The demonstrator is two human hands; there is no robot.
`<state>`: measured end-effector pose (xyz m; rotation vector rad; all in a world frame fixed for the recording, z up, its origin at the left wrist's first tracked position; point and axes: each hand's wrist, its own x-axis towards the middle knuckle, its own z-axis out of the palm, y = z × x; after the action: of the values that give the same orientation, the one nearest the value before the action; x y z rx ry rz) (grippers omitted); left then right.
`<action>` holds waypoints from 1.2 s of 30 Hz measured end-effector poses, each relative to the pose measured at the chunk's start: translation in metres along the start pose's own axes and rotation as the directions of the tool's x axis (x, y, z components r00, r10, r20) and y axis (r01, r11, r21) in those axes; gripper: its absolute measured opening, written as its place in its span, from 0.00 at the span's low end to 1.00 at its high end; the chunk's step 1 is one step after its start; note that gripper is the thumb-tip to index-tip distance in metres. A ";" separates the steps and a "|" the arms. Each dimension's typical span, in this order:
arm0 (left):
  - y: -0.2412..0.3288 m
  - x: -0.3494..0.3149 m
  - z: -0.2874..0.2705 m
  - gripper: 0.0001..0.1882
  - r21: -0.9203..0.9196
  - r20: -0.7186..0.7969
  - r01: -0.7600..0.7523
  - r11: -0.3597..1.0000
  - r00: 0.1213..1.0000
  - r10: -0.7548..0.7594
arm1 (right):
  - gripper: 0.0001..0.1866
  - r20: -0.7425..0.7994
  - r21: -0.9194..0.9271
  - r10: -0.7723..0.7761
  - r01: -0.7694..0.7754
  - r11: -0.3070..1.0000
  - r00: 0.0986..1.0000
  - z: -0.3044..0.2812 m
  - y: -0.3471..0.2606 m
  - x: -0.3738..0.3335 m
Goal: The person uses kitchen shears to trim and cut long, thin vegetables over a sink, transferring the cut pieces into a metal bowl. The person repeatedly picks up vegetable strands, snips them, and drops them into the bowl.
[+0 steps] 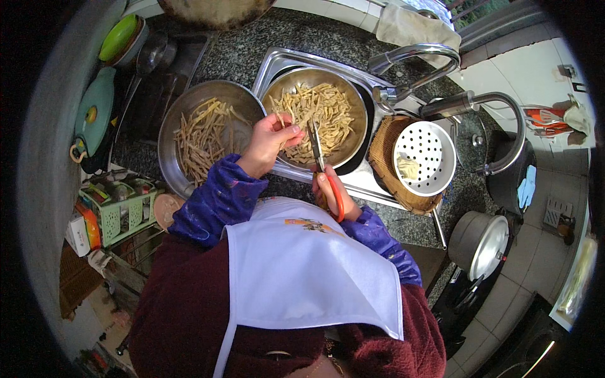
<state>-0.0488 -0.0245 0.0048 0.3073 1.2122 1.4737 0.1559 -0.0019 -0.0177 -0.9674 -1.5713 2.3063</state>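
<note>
My left hand [270,142] pinches a thin, pale tan strip that looks like dried vegetable, with its fingers over the left side of a steel bowl [362,108]. That bowl sits over the sink and holds a heap of short tan pieces [324,104]. In my right hand [334,189] is a pair of scissors [317,146] with orange-red handles, its blades pointing away over the heap, close to the left fingertips. A wider steel pan [169,148] stands to the left with longer tan strips [203,133] lying in it.
Right of the bowl, a white perforated colander [446,140] rests on a woven basket [382,148]. Two chrome faucets [416,50] arch over the sink's far and right sides. A pot [479,242] stands at the right, a green lidded pan [96,113] at the far left.
</note>
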 end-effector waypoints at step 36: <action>0.000 0.009 0.004 0.10 0.019 -0.051 0.095 0.995 0.994 -0.094 | 0.16 -0.001 -0.074 0.036 -0.036 0.997 0.999 0.001 -0.007 -0.002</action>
<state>-0.0483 -0.0148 0.0027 0.2252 1.2668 1.3943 0.1553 -0.0011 -0.0102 -1.0204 -1.6643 2.2859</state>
